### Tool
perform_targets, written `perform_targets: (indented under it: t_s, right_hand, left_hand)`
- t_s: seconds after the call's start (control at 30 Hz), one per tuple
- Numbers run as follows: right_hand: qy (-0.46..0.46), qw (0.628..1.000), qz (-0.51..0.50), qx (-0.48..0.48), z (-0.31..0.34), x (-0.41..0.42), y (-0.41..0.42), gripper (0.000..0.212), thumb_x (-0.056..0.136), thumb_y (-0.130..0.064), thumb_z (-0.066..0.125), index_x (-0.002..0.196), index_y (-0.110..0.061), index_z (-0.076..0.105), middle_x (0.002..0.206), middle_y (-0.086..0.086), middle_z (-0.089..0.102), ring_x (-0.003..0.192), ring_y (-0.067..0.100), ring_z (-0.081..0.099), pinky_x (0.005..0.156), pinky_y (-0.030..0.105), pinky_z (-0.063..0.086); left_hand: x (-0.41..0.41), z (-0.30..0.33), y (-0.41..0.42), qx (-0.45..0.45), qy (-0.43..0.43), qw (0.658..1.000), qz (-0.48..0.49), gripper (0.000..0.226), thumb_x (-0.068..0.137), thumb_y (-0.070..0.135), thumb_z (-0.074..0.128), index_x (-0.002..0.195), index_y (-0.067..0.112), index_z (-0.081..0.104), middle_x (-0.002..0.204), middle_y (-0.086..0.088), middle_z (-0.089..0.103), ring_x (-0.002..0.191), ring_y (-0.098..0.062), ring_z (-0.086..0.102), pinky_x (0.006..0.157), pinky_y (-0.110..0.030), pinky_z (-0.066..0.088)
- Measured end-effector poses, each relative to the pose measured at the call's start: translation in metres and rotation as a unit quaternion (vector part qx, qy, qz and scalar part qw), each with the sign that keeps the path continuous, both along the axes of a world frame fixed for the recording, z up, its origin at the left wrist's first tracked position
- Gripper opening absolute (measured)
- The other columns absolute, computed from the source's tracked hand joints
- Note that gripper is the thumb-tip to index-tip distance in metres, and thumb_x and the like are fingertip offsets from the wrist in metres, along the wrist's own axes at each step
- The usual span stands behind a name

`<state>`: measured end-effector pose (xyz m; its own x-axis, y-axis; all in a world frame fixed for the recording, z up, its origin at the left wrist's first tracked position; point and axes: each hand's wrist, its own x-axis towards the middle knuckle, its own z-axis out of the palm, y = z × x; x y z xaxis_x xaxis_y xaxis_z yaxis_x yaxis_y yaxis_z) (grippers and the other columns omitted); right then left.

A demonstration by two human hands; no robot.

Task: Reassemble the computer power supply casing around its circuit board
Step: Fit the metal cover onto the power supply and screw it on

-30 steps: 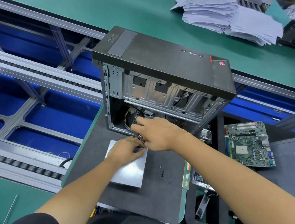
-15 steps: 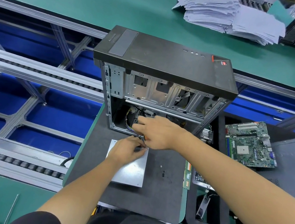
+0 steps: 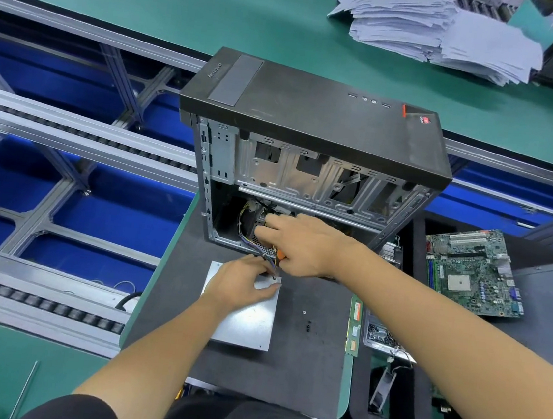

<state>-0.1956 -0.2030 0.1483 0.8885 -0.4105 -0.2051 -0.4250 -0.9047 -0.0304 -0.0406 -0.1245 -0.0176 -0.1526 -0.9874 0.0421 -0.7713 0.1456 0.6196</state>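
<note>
While our right hand grips an orange-handled screwdriver just before the open case, our left hand pinches near its tip over the metal cover lying before the case.

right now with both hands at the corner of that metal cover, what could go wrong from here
1. The loose screws lie unboxed on the black mat; a forearm sweep could scatter them.
2. The screwdriver in the right hand meets the metal cover where the left hand pinches; a slip could jab fingers.
3. Wires near that corner may get trapped.
</note>
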Motion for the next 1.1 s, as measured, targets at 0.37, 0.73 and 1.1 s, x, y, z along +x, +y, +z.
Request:
perform_targets:
  t_s: [0.37, 0.73, 1.1]
  right_hand:
    - [0.020, 0.999, -0.031, -0.032, -0.0038, 0.0009, -0.0003, 0.017, 0.089, -0.029, 0.049, 0.105, -0.023, 0.047, 0.088, -0.006, 0.045, 0.066, 0.025, 0.049, 0.047, 0.030, 0.019]
    - [0.027, 0.998, 0.001, -0.059, -0.0048, 0.0028, 0.0035, 0.015, 0.094, -0.038, 0.047, 0.099, -0.024, 0.044, 0.077, -0.004, 0.056, 0.062, 0.023, 0.055, 0.046, 0.031, 0.032]
    - [-0.005, 0.999, 0.037, -0.014, -0.0024, 0.0072, 0.0045, 0.015, 0.094, -0.027, 0.051, 0.108, -0.021, 0.048, 0.089, -0.002, 0.051, 0.073, 0.023, 0.051, 0.048, 0.034, 0.032]
  left_hand:
    - [0.0011, -0.0013, 0.0007, -0.017, -0.006, 1.000, -0.004, 0.026, 0.084, 0.059, 0.064, 0.095, 0.036, 0.066, 0.093, 0.022, 0.066, 0.089, 0.000, 0.060, 0.071, -0.021, 0.048]
    - [0.0010, -0.0033, -0.0004, -0.010, -0.010, 1.000, 0.005, 0.025, 0.082, 0.062, 0.064, 0.095, 0.041, 0.065, 0.084, 0.029, 0.057, 0.086, 0.004, 0.057, 0.065, -0.010, 0.037]
    - [0.0011, -0.0043, -0.0018, 0.015, -0.019, 1.000, 0.009, 0.025, 0.081, 0.065, 0.060, 0.093, 0.043, 0.057, 0.083, 0.024, 0.055, 0.080, -0.001, 0.058, 0.063, -0.019, 0.041]
